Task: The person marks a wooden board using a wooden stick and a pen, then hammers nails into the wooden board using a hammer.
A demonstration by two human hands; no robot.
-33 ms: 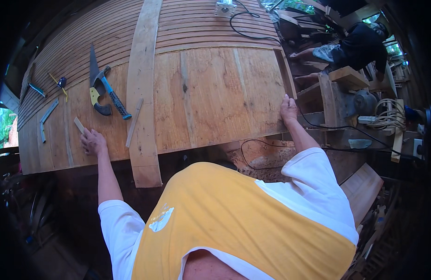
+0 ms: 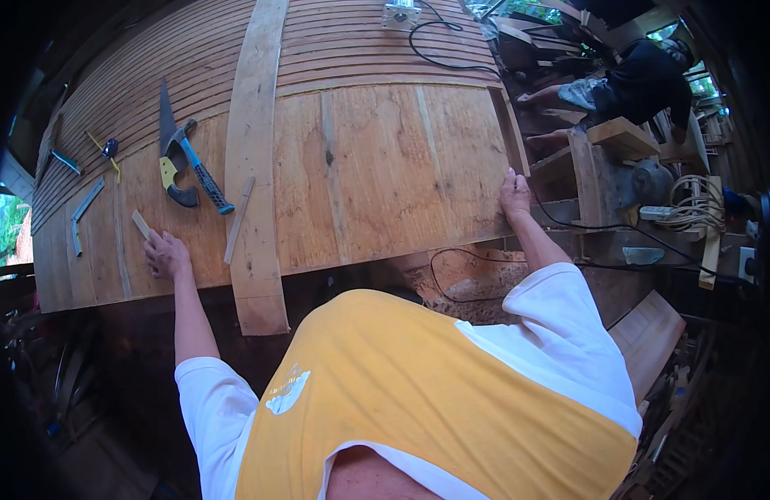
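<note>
Bright left opening (image 2: 13,233) (greenery (image 2: 3,221) outside) amid shadow

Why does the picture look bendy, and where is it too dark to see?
Head view: the fisheye lens likely bends the long plank; head view again: the corners are black, and below the wooden panel at left is murky.

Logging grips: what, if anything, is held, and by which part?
Left hand touches wood strip, near end; right hand, a wooden panel, right edge. Whether gripped cannot be told.
</note>
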